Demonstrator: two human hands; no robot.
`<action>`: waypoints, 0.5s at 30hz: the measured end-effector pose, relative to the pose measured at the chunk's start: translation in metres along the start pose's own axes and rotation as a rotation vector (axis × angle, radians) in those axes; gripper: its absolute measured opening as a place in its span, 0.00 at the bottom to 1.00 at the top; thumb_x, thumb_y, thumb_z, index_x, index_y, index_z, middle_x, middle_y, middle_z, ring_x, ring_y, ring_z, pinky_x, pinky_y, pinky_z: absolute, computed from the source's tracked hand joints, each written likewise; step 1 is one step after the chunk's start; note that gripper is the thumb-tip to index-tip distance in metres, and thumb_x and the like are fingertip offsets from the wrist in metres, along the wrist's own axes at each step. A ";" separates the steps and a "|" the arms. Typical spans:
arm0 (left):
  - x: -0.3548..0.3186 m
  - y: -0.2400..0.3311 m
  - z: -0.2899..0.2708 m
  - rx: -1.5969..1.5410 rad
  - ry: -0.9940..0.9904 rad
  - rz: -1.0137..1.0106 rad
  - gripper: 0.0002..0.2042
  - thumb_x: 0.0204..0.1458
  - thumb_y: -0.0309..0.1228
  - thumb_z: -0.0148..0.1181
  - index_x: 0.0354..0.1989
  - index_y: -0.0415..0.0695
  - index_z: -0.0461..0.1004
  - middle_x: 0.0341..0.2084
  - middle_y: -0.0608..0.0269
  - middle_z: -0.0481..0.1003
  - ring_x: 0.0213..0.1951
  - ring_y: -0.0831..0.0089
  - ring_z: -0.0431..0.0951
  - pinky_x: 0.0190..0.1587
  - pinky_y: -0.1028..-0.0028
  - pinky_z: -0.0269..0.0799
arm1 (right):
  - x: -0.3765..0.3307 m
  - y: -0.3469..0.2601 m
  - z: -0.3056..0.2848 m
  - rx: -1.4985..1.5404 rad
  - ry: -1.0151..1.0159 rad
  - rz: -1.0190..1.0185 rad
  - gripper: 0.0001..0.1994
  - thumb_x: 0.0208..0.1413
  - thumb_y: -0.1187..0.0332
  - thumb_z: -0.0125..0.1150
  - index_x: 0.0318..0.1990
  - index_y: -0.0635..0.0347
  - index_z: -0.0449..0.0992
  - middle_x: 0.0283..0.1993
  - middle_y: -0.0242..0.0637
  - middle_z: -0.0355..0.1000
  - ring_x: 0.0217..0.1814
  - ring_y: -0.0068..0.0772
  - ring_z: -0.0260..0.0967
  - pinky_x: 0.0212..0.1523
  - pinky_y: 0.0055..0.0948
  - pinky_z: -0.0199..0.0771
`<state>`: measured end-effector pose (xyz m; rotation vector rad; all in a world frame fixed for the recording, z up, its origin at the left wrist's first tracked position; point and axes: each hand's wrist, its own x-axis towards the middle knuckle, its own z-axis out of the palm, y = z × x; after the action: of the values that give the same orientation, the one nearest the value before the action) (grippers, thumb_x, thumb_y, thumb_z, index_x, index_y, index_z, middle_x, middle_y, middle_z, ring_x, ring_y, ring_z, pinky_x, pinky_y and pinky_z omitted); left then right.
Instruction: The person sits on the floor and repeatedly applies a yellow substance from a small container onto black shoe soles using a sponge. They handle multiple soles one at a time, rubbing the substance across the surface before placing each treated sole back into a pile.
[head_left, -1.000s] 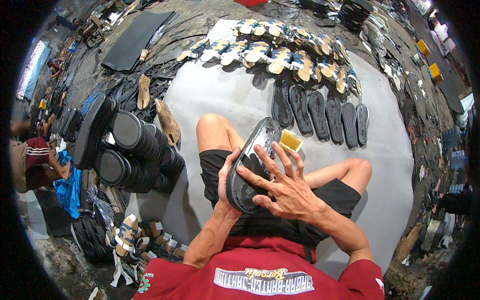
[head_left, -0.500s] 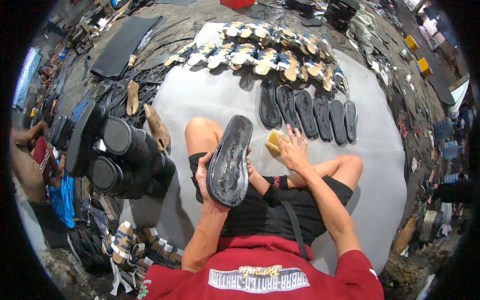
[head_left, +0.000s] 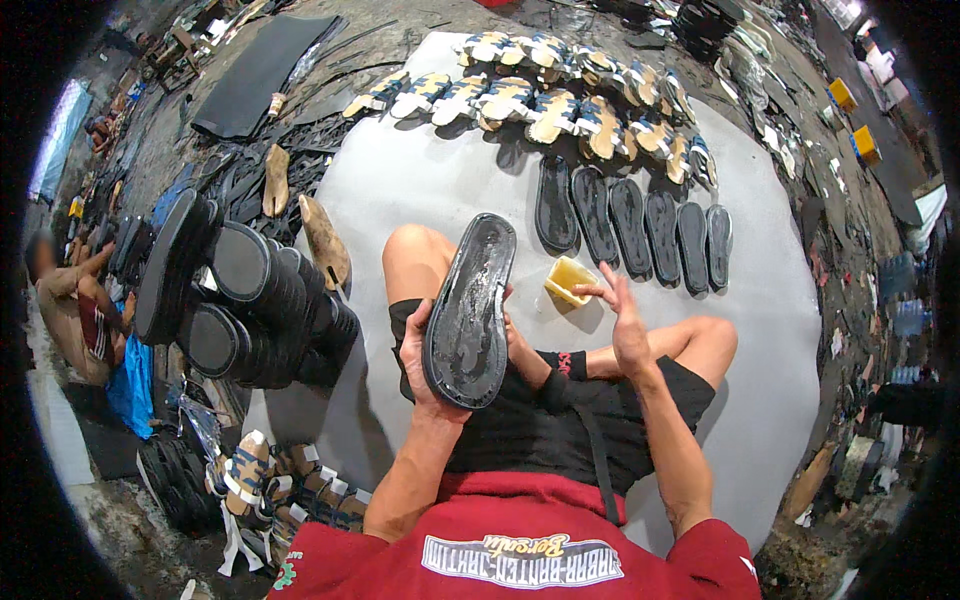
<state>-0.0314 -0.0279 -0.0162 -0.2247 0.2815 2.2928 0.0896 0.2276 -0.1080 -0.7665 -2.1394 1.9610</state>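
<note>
My left hand [head_left: 418, 362] grips a black shoe sole [head_left: 468, 325] by its edge, above my lap. The sole's upper face looks wet and shiny, with a raised rim around it. On the grey mat stands a small yellowish open container [head_left: 570, 281]. Beside it my right hand [head_left: 627, 325] has its fingers spread, one fingertip at or close to the container's rim; I see nothing held in it. Beyond the container, several black soles [head_left: 627, 228] lie in a row, their faces glossy.
Sandal uppers on tan insoles [head_left: 553, 117] stand in rows at the mat's far side. Stacked black soles [head_left: 240, 270] rise at the left, near wooden shoe lasts [head_left: 324, 242]. More sandals [head_left: 245, 472] lie at lower left. Another person [head_left: 75, 300] sits far left.
My right hand has drawn back from over the yellow container and turned, with its fingers spreading. The left hand still holds the sole. The whole view has shifted slightly.
</note>
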 end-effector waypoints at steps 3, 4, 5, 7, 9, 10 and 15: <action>0.002 -0.007 0.003 -0.033 -0.068 -0.063 0.36 0.71 0.52 0.43 0.75 0.31 0.62 0.67 0.32 0.71 0.54 0.45 0.81 0.57 0.51 0.82 | -0.028 -0.093 0.018 0.193 -0.194 -0.198 0.43 0.79 0.39 0.18 0.71 0.63 0.74 0.87 0.49 0.46 0.90 0.45 0.34 0.85 0.47 0.29; 0.002 -0.011 0.009 -0.001 -0.051 -0.063 0.36 0.71 0.52 0.43 0.74 0.31 0.64 0.65 0.34 0.73 0.53 0.46 0.82 0.57 0.53 0.82 | -0.033 -0.108 0.024 0.143 -0.260 -0.318 0.41 0.79 0.39 0.18 0.74 0.61 0.71 0.88 0.48 0.46 0.90 0.47 0.32 0.85 0.48 0.28; 0.000 -0.013 0.014 0.030 -0.034 -0.062 0.35 0.72 0.51 0.43 0.73 0.30 0.65 0.64 0.37 0.75 0.53 0.48 0.83 0.57 0.54 0.83 | -0.039 -0.114 0.032 -0.006 -0.304 -0.460 0.38 0.79 0.40 0.22 0.76 0.57 0.70 0.88 0.48 0.45 0.90 0.50 0.32 0.85 0.51 0.27; -0.005 -0.013 0.014 -0.056 -0.032 -0.119 0.32 0.72 0.50 0.43 0.70 0.33 0.70 0.60 0.41 0.79 0.53 0.50 0.85 0.59 0.55 0.82 | -0.049 -0.125 0.050 -0.354 -0.282 -0.602 0.33 0.79 0.42 0.30 0.78 0.48 0.68 0.88 0.47 0.43 0.90 0.54 0.33 0.83 0.57 0.28; -0.005 -0.014 0.003 -0.199 -0.087 -0.140 0.31 0.73 0.50 0.42 0.69 0.36 0.72 0.59 0.43 0.80 0.56 0.51 0.84 0.63 0.54 0.80 | -0.055 -0.130 0.066 -0.750 -0.161 -0.591 0.29 0.78 0.44 0.39 0.79 0.40 0.68 0.89 0.48 0.42 0.89 0.58 0.34 0.82 0.64 0.28; -0.009 -0.015 0.018 -0.197 -0.106 -0.146 0.29 0.74 0.48 0.41 0.67 0.36 0.75 0.58 0.44 0.82 0.55 0.52 0.85 0.62 0.56 0.81 | -0.052 -0.131 0.066 -0.990 -0.045 -0.591 0.30 0.76 0.40 0.35 0.78 0.34 0.70 0.88 0.51 0.43 0.88 0.61 0.35 0.80 0.62 0.28; -0.010 -0.010 0.026 -0.148 -0.096 -0.104 0.30 0.73 0.49 0.42 0.67 0.36 0.74 0.58 0.44 0.81 0.54 0.54 0.85 0.61 0.56 0.81 | -0.085 -0.133 0.075 -1.003 -0.146 -0.679 0.26 0.73 0.46 0.50 0.77 0.26 0.69 0.89 0.44 0.43 0.87 0.57 0.38 0.79 0.64 0.32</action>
<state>-0.0194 -0.0217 0.0101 -0.1992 0.0503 2.2154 0.0947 0.1193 0.0288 0.0871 -2.8901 0.5766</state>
